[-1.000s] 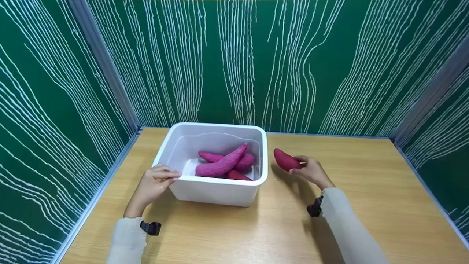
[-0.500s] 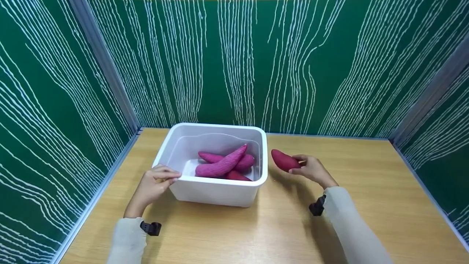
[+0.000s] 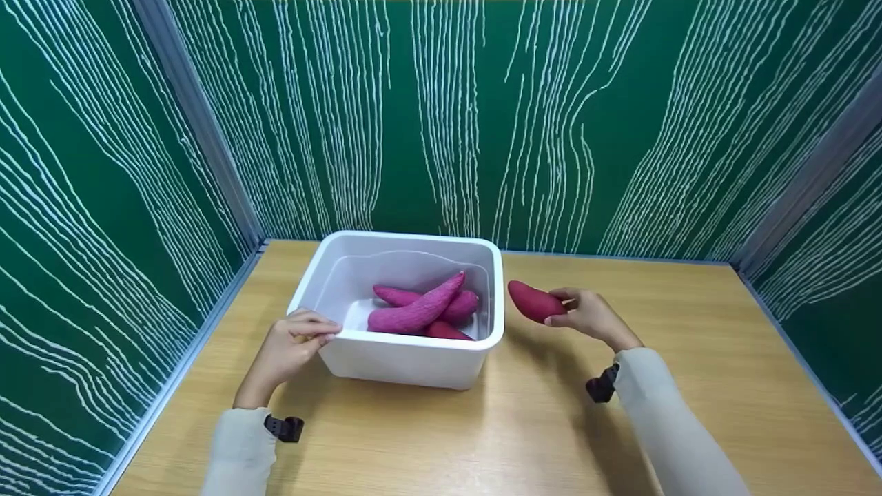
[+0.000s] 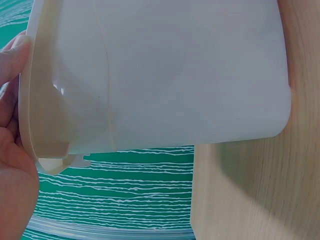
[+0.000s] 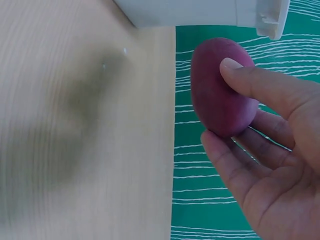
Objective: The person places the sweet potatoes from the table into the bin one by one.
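Note:
My left hand (image 3: 291,348) pinches the near-left rim of a white plastic bin (image 3: 406,362). In the left wrist view, the thumb (image 4: 19,54) lies over the rim of that bin. Inside are magenta sweet potatoes (image 3: 413,313), one lying across another, and part of a redder one (image 3: 446,329) shows beneath them. To the right of the bin, my right hand (image 3: 591,320) holds a dark red sweet potato (image 3: 532,302) between thumb and fingers. It is raised over the table, its pointed end toward the bin's right side, a small gap apart. Its far end is partly hidden by the fingers.
The bin stands on a wooden table (image 3: 689,344). Green panels with white wavy lines (image 3: 524,124) rise behind and at both sides, joined by grey metal posts (image 3: 200,124). A black wrist camera (image 3: 601,386) sits at the right sleeve.
The right hand has shifted the red sweet potato slightly left, closer to the bin, while the right forearm has swung a little rightward. The left hand, bin and its contents look still.

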Demonstrator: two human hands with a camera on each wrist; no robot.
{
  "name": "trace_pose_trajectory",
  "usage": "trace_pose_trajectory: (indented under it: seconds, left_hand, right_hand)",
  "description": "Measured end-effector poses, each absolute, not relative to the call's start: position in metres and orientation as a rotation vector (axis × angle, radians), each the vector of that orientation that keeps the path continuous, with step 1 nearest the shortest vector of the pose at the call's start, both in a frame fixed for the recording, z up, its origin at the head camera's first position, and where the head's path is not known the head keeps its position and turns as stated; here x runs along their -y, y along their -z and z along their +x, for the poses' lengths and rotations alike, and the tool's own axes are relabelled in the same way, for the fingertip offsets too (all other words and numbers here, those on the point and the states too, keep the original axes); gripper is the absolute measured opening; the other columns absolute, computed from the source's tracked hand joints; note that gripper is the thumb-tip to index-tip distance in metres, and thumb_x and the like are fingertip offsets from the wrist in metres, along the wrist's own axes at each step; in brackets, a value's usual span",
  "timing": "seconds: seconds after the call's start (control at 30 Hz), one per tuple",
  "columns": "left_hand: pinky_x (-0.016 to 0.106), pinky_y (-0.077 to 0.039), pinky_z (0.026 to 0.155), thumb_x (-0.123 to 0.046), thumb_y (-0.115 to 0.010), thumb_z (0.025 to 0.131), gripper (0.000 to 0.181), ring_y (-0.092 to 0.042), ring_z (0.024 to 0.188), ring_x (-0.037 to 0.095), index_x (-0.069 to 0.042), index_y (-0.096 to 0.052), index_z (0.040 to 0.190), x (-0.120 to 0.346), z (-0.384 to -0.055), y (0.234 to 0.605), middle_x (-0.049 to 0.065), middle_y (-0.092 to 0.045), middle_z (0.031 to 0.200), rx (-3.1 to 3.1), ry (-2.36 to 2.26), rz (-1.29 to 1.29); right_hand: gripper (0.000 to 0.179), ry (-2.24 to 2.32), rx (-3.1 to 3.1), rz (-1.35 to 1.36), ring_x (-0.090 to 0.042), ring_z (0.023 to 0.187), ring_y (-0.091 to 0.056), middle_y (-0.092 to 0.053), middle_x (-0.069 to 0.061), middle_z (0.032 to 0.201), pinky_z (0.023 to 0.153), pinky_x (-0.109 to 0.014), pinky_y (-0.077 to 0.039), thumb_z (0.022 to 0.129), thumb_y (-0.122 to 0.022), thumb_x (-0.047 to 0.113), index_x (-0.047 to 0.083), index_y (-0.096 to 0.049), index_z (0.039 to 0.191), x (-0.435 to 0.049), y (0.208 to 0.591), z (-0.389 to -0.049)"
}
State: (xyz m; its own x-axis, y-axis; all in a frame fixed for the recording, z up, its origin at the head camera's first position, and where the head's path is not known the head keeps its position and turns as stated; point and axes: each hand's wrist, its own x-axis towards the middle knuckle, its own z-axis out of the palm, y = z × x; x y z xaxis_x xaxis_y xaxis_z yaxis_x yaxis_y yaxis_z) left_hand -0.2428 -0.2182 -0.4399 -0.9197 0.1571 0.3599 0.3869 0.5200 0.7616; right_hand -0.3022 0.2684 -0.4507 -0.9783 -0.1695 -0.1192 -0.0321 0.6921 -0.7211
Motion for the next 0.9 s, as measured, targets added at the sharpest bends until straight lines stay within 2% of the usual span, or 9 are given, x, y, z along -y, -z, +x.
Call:
trace_pose_trajectory:
  seconds: [0.7, 0.9]
  left_hand:
    - [0.026, -0.048, 0.093, 0.002, -0.073, 0.080, 0.018, -0.060, 0.096, 0.012, -0.011, -0.079, 0.091, 0.218, -0.244, 0.440, -0.001, -0.072, 0.094, 2.542, 1.334, -0.450]
    - [0.022, -0.046, 0.090, 0.003, -0.074, 0.079, 0.018, -0.060, 0.094, 0.011, -0.011, -0.079, 0.090, 0.218, -0.243, 0.440, 0.000, -0.072, 0.092, 2.513, 1.346, -0.462]
  right_hand:
    - [0.063, 1.106, -2.712, -0.238, -0.034, 0.104, -0.061, -0.058, -0.026, 0.126, 0.091, -0.046, -0.052, 0.082, -0.077, 0.025, -0.002, -0.052, 0.134, -0.272, 0.422, -0.293]
    - [0.062, 1.113, -2.705, -0.259, -0.033, 0.104, -0.062, -0.058, -0.026, 0.126, 0.091, -0.045, -0.052, 0.081, -0.077, 0.023, -0.002, -0.053, 0.132, -0.275, 0.415, -0.291]
